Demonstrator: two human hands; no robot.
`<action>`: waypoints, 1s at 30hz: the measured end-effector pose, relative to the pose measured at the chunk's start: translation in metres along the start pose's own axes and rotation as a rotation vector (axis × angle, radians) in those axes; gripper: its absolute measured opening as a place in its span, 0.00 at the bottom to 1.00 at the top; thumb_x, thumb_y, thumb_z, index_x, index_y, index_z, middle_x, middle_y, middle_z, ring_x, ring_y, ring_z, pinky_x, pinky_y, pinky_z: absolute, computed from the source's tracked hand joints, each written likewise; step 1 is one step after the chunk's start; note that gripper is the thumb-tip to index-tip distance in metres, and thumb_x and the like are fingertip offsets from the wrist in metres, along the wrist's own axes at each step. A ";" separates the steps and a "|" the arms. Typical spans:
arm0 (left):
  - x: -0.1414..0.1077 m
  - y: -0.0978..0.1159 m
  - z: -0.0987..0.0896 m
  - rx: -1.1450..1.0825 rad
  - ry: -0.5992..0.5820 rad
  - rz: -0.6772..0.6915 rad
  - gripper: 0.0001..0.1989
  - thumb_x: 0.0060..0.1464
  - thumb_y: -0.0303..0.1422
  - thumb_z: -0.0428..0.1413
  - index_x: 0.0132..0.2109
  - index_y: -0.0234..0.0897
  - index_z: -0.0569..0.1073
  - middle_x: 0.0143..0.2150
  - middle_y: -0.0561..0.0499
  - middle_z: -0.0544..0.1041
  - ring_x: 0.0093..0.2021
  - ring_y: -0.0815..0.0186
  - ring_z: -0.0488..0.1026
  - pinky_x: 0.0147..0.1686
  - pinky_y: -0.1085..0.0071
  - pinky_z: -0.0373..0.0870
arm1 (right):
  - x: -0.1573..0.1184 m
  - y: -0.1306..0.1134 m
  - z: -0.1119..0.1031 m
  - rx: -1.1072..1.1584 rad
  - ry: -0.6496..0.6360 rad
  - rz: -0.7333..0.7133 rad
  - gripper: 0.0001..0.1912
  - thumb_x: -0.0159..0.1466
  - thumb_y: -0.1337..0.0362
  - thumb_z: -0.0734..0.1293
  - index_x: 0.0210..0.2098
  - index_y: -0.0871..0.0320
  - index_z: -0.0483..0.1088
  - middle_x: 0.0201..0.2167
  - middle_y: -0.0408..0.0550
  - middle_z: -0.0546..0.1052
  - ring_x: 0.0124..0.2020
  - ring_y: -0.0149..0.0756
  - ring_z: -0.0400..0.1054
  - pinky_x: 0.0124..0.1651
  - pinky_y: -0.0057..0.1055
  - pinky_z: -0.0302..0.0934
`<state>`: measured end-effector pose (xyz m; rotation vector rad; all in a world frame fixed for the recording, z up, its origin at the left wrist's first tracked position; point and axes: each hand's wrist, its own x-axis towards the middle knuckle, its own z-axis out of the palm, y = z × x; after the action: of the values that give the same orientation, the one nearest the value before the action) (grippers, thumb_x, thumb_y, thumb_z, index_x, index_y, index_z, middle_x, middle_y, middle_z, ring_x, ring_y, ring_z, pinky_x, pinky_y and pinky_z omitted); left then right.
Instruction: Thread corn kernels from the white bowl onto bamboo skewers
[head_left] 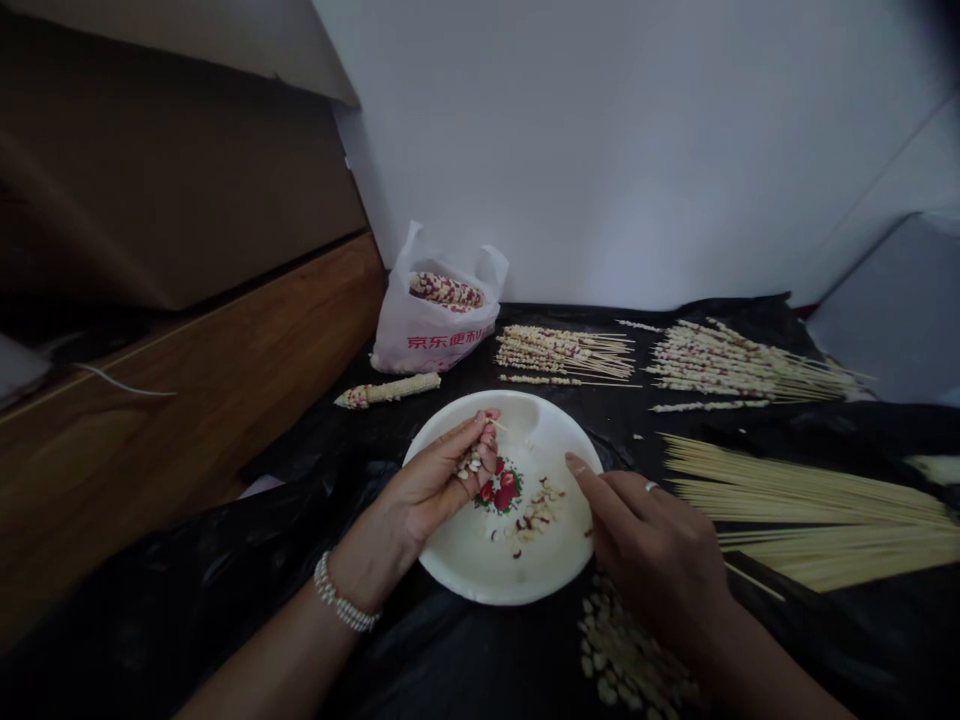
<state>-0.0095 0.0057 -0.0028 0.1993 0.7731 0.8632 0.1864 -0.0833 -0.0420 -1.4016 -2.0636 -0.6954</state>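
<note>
the fingers of our left hand [439,480] curl inward, pinching a thin stick [498,425] whose pale tip pokes out over the white bowl [461,560], with a small clutch of kernels [469,462] cupped among them. our right hand [652,535] is at the bowl's right side, forefinger extended; its thumb is hidden, so we cannot tell whether those fingers hold anything. we'd judge the stick light and fairly stiff but easily snapped if bent hard, so gripping close to the tip seems best. the kernels look small, light and firm, apt to slip, and we'd take each by its edges between thumb and forefinger. loose pieces [544,508] lie in the bowl, and a heap [611,640] lies beneath our right forearm on the black plastic sheet [465,655]. farther out we see two strung bundles [562,350] [712,365], bare sticks [825,500] at right, and a partly bare cob [390,390] near a white bag [427,345].
</note>
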 end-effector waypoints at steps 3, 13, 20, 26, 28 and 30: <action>0.000 0.000 0.001 0.008 0.007 0.027 0.06 0.55 0.21 0.55 0.40 0.27 0.74 0.32 0.48 0.74 0.29 0.74 0.73 0.31 0.80 0.73 | -0.002 0.001 0.002 -0.005 0.002 0.008 0.19 0.61 0.74 0.61 0.51 0.62 0.68 0.29 0.45 0.74 0.27 0.29 0.64 0.29 0.29 0.53; 0.001 -0.003 -0.006 0.166 -0.044 0.138 0.08 0.51 0.20 0.57 0.39 0.31 0.76 0.32 0.50 0.76 0.29 0.74 0.72 0.32 0.81 0.72 | 0.001 -0.002 0.001 0.019 0.030 0.009 0.18 0.61 0.74 0.61 0.51 0.63 0.68 0.28 0.44 0.73 0.26 0.29 0.63 0.28 0.30 0.51; -0.001 -0.010 -0.004 0.262 -0.083 0.126 0.07 0.48 0.23 0.61 0.37 0.32 0.77 0.29 0.52 0.75 0.26 0.75 0.70 0.29 0.81 0.70 | 0.001 -0.006 0.002 0.059 0.051 -0.008 0.19 0.61 0.75 0.62 0.52 0.66 0.67 0.28 0.46 0.73 0.27 0.30 0.63 0.29 0.29 0.52; -0.004 -0.018 -0.002 0.220 -0.105 0.051 0.06 0.48 0.23 0.61 0.37 0.31 0.77 0.31 0.50 0.76 0.29 0.73 0.72 0.30 0.80 0.70 | 0.004 -0.007 -0.001 0.034 0.042 -0.055 0.21 0.62 0.74 0.62 0.54 0.67 0.65 0.34 0.49 0.76 0.30 0.31 0.64 0.33 0.29 0.55; -0.004 -0.014 -0.001 0.125 -0.065 0.037 0.07 0.50 0.21 0.59 0.37 0.32 0.76 0.32 0.49 0.76 0.29 0.72 0.72 0.30 0.78 0.71 | 0.005 -0.004 -0.002 -0.026 0.039 -0.053 0.22 0.61 0.72 0.63 0.56 0.65 0.64 0.40 0.50 0.76 0.33 0.33 0.65 0.35 0.30 0.55; -0.004 -0.005 0.001 0.007 -0.006 0.032 0.08 0.53 0.21 0.55 0.39 0.32 0.75 0.33 0.49 0.76 0.29 0.72 0.73 0.30 0.78 0.72 | 0.006 0.000 -0.003 -0.105 0.042 -0.020 0.24 0.60 0.69 0.65 0.57 0.63 0.63 0.44 0.50 0.76 0.34 0.33 0.66 0.35 0.31 0.55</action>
<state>-0.0075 -0.0005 -0.0029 0.2217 0.7689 0.8901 0.1854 -0.0814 -0.0355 -1.4132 -2.0370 -0.8457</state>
